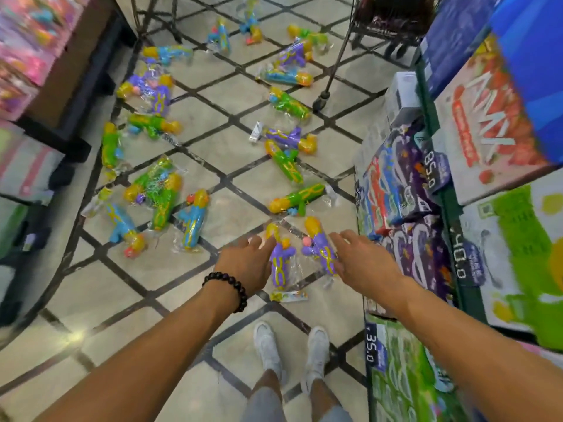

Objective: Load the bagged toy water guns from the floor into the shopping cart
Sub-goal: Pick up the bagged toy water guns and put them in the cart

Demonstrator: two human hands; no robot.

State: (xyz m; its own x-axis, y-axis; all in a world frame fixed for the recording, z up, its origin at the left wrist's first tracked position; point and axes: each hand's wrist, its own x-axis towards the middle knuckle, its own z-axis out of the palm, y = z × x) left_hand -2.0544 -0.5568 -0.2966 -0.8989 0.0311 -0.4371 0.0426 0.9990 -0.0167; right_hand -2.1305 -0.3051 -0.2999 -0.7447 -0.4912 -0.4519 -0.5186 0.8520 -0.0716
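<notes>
My left fingers (257,240) are spread and empty, and so are my right fingers (344,237); neither grips anything. The left hand (245,266), with a dark bead bracelet (227,286) at the wrist, hangs beside a purple bagged water gun (280,263) on the floor (122,284); whether it touches the bag I cannot tell. The right hand (365,263) hovers at a second purple bagged gun (321,246) lying just beside the first. Beyond them I see a green bagged gun (297,199), and many more bagged guns in blue, green and purple scattered across the diamond-patterned tiles. Below my arms stand my white shoes (291,348). Stacked toy boxes (405,184) with price tags fill the shelving on my right. A dark wire frame on a wheel (321,102) stands far up the aisle, possibly the cart.
</notes>
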